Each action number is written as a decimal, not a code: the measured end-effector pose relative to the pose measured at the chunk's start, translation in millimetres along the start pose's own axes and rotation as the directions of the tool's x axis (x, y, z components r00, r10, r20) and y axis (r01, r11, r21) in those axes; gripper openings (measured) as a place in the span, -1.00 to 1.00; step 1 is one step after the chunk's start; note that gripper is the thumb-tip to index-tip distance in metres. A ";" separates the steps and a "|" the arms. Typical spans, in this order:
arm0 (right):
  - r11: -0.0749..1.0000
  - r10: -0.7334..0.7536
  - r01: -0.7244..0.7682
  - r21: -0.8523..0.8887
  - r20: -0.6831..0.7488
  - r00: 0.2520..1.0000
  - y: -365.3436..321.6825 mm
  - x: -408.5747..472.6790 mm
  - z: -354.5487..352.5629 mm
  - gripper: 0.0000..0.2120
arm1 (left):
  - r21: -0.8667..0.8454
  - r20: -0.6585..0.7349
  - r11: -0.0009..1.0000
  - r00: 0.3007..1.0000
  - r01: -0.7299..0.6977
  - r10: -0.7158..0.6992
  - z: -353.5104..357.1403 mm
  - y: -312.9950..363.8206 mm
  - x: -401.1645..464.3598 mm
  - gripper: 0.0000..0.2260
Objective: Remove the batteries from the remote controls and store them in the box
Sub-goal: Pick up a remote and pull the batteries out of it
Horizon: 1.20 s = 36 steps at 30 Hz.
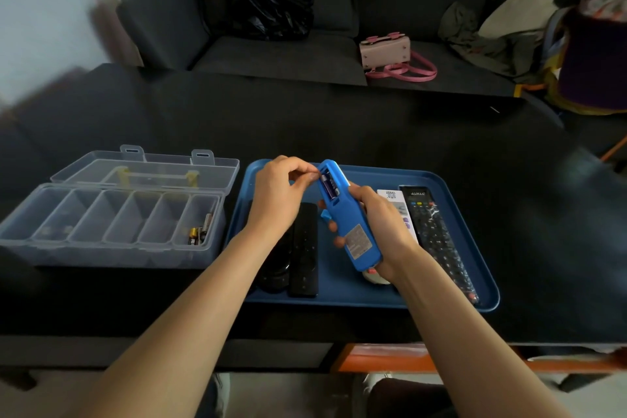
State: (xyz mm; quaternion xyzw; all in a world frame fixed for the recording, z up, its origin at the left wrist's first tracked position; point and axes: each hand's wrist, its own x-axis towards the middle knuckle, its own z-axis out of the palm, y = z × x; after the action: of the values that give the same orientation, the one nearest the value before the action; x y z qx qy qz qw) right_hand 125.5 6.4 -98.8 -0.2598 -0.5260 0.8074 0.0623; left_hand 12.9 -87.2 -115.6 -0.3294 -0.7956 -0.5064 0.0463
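Both hands meet over the blue tray. The right hand is wrapped around the lower half of a blue remote, holding it tilted with its back up and its battery bay open; 1 battery shows in the bay. The left hand has its fingers curled, thumb and forefinger pinched at the top end of that battery, right at the rim of the bay.

Under the hands, the tray holds 2 black remotes lying side by side at its left, a long black remote with many small buttons at its right, and a white remote just beside that one, partly hidden by the right hand. A small blue piece lies on the tray near the blue remote.

Left of the tray stands a clear plastic box with its lid open and 6 compartments in a row; a few batteries lie in the rightmost compartment, nearest the tray. Both sit on a black table. Beyond it, a dark sofa carries a black plastic bag, a pink handbag and a heap of clothes.
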 end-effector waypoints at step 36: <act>0.977 0.083 -0.088 0.194 0.034 0.996 0.3 3.8 -2.3 -0.67 | 0.178 0.135 0.973 0.983 -0.147 0.124 -9.0 14.6 -2.3 -0.55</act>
State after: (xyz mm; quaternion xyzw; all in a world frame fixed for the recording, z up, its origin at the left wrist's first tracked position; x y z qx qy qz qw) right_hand 123.5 9.6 -101.2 -0.2643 -0.4332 0.8604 0.0461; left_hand 20.7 -91.8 -101.0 -0.4078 -0.8165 -0.4038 0.0624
